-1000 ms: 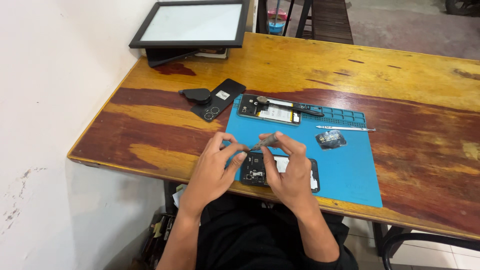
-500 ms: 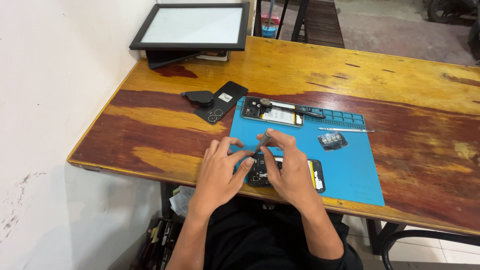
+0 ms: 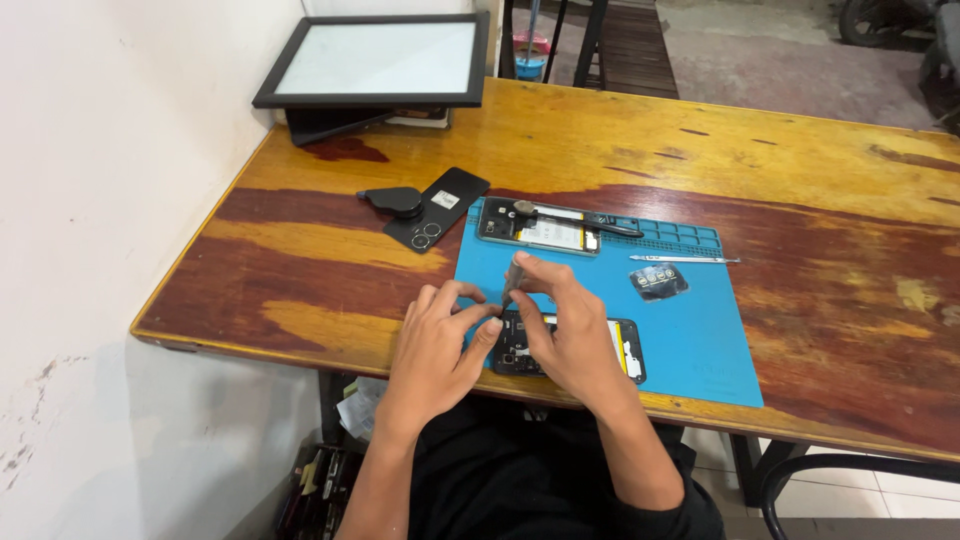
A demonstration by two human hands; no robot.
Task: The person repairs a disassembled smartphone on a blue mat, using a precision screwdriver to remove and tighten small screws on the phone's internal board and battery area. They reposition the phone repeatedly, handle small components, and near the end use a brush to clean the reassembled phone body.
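So the biggest thing here is the glossy orange-brown wooden counter, pushed against a white wall on the left. At its far left corner sits a black-framed flat panel with a pale screen, propped at a tilt. Near the front edge lies a blue rectangular rubber work mat.

Both hands are over the front left part of that mat. The left hand has its fingers curled loosely toward the right hand, tips at the edge of the opened black phone with its back off, which lies flat on the mat just under the palms. The right hand covers most of that phone's left half, and its fingers are pinched around a thin grey metal tool that points down at the phone. Can't tell whether the left fingers actually grip anything.

Further back on the mat there's a second opened phone with a pale battery showing, a dark tool lying across it. Left of the mat, on bare wood, a black phone back cover with camera holes. Right of the hands, a small dark square part and thin silver tweezers.
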